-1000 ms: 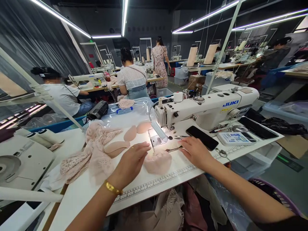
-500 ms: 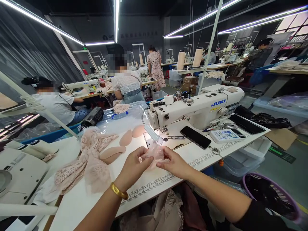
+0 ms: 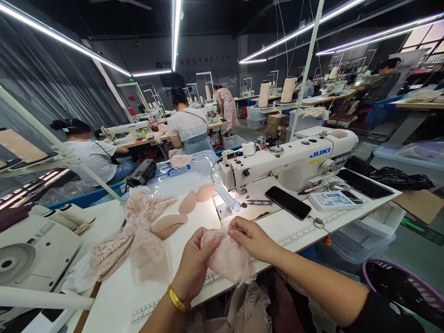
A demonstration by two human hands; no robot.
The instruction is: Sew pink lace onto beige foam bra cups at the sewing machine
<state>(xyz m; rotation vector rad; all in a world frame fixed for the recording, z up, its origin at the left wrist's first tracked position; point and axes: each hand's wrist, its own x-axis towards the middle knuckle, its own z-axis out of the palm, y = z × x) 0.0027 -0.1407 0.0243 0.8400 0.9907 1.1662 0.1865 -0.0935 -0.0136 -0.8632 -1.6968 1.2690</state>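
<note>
Between my two hands hangs a piece of pale pink lace fabric [image 3: 231,261], just in front of the sewing machine's needle area. My left hand [image 3: 196,261] pinches its left edge, with a gold bracelet at the wrist. Thumb and fingers of my right hand [image 3: 251,238] close on its upper right edge. The white sewing machine [image 3: 287,157] stands beyond, its lamp shining on the needle plate [image 3: 227,210]. Beige foam cups [image 3: 169,225] lie on the table left of the plate. A heap of pink lace pieces [image 3: 145,245] sits farther left.
Thread snips [image 3: 260,202] and a black phone [image 3: 287,202] rest right of the needle. A white and blue box [image 3: 333,200] lies behind the phone. A slanted white pole [image 3: 65,150] crosses the left side. Co-workers [image 3: 189,122] sit at machines ahead.
The lace now hangs opened out and lower between my hands, over the table's front edge; before, it was bunched near the needle plate. The view has shifted slightly.
</note>
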